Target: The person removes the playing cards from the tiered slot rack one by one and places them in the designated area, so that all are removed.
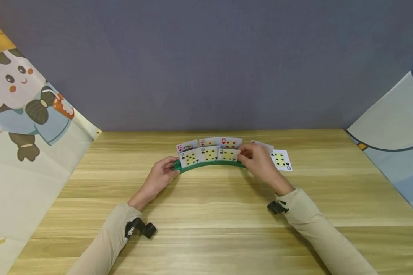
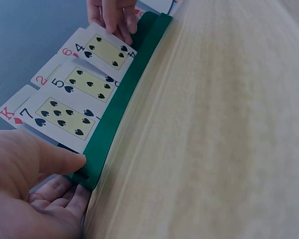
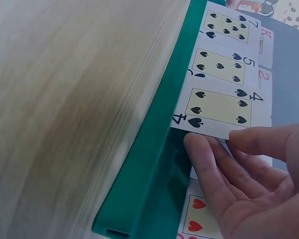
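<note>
- Where the curved green card holder point(image 1: 210, 164) sits on the tabletop point(image 1: 206, 214), near its far middle, it carries two rows of cards: the 7, 5 and 4 of spades point(image 2: 109, 52) in front, red cards behind.
- The left hand point(image 1: 160, 176) has its grip on the holder's left end, thumb on the front, fingers behind.
- The right hand point(image 1: 258, 160) pinches the 4 of spades' right edge.
- A 9 of spades point(image 1: 281, 159) lies flat, just right of that hand.
</note>
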`<state>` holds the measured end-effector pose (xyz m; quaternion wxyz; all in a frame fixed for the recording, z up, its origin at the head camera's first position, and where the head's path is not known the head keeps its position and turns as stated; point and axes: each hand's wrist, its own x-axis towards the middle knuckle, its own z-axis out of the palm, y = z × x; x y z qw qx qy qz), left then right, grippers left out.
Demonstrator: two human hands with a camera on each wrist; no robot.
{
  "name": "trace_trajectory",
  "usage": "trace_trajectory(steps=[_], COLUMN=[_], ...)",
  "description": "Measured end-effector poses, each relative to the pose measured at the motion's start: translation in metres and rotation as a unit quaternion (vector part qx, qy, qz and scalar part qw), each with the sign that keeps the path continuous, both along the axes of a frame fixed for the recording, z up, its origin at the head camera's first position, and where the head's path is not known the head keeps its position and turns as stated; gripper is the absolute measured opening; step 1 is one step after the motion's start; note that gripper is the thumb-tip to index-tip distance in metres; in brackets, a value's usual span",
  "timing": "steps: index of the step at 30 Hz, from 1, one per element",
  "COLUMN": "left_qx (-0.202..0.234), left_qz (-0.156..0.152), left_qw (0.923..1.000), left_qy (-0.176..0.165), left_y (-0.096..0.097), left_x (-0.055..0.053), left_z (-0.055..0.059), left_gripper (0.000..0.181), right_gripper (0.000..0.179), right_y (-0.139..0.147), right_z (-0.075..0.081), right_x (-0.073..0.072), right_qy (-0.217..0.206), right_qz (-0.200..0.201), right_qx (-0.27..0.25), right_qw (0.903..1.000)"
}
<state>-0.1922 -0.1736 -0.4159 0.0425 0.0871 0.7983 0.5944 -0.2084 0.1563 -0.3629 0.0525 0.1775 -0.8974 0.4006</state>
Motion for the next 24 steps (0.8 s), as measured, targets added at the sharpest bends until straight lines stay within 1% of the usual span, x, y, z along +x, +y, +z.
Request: trace_trajectory(steps=[6, 11, 18, 24], left_qx=[0.003, 0.003, 0.004, 0.006], left_qz=[-0.005, -0.007, -0.006, -0.002], left_qw=[1.0, 1.0, 1.0, 1.0], left_qy=[0.0, 0.002, 0.004, 0.002], left_y=[-0.001, 0.0, 0.001, 0.003], left_x=[-0.001, -0.001, -0.002, -0.004], left_z=[-0.001, 0.0, 0.001, 0.001], left_gripper=[0.041, 0.041, 0.041, 0.041], right_gripper=[0.009, 0.006, 0.004, 0.004], right_y=[0.001, 0.007, 0.018, 0.028], right_z=[0.004, 0.003, 0.005, 0.009], right_x=[0.003, 0.009, 0.017, 0.023], right_qy=[0.018, 0.038, 0.036, 0.04], right_qz=[-0.004, -0.006, -0.012, -0.009], right_qx=[-0.019, -0.013, 0.01, 0.015], right_qw=[0.9997, 0.9992, 0.9992, 0.9991])
